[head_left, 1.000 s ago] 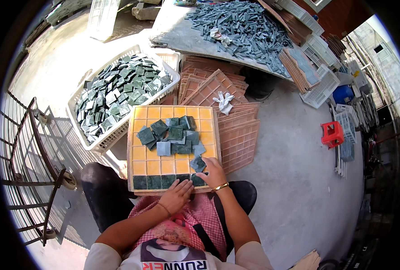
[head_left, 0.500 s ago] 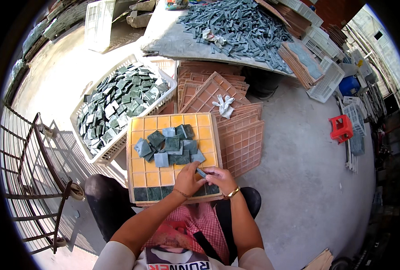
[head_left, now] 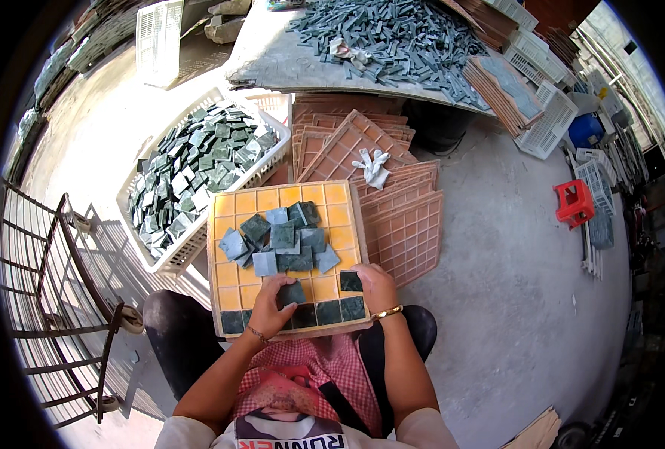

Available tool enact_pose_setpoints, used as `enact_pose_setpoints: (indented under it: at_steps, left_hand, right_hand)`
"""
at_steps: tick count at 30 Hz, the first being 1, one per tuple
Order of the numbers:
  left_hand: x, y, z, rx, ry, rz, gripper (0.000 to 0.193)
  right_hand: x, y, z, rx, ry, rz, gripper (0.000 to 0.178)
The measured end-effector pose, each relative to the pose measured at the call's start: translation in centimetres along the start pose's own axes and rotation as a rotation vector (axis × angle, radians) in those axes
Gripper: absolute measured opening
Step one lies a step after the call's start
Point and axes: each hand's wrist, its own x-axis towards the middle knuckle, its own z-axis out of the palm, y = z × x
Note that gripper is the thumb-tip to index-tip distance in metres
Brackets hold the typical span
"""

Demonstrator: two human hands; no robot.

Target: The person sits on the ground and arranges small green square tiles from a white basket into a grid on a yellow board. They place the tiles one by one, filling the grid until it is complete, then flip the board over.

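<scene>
A yellow gridded tray point(head_left: 325, 196) rests across my lap. Dark green square stone tiles point(head_left: 328, 311) fill cells along its near row, partly hidden by my left hand. Toward the middle of the tray lies a loose heap of grey-green tiles point(head_left: 282, 234). My left hand point(head_left: 270, 305) is closed on a grey-green stone tile point(head_left: 292, 292), thumb and fingers at its edges, just above the near row. My right hand point(head_left: 378, 289) grips another dark stone tile point(head_left: 351, 281) over the tray's right side.
A white plastic basket point(head_left: 169, 262) full of square tiles stands left of the tray. Beyond are stacked brown gridded trays point(head_left: 411, 236) with a white glove point(head_left: 373, 168) on top. Farther off, a table point(head_left: 261, 71) bears piled narrow strips. A red stool point(head_left: 573, 203) is right; a metal rack point(head_left: 59, 326) left.
My hands were close together around a tile held on edge; now they are apart. The left has moved left and the right slightly outward, each with a tile.
</scene>
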Motion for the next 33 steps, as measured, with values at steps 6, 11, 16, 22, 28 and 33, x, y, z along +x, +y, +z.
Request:
enact_pose_setpoints:
  at_steps: [6, 11, 16, 22, 28, 33]
  left_hand:
    - [-0.4, 0.1, 1.2, -0.053, -0.042, -0.095, 0.055]
    - [0.9, 0.2, 2.7, 0.191, -0.064, 0.164, 0.055]
    - [2.0, 0.7, 3.8, 0.273, -0.086, 0.252, 0.059]
    - [1.0, -0.2, 3.4, 0.329, 0.003, 0.235, 0.060]
    - [1.6, -0.2, 3.6, 0.264, -0.058, 0.140, 0.054]
    - [2.0, 0.3, 4.7, 0.296, -0.017, 0.143, 0.053]
  right_hand:
    - [0.0, -0.1, 1.0, -0.133, -0.067, 0.053, 0.025]
    - [0.0, -1.4, 0.3, -0.245, -0.159, 0.086, 0.032]
    - [-0.2, -0.8, 0.5, -0.336, -0.198, 0.098, 0.031]
    - [-0.4, -0.6, 0.9, -0.361, -0.171, -0.034, 0.029]
    - [-0.3, -1.7, 0.3, -0.323, -0.265, -0.035, 0.031]
    - [-0.2, -0.2, -0.3, -0.030, -0.187, 0.000, 0.035]
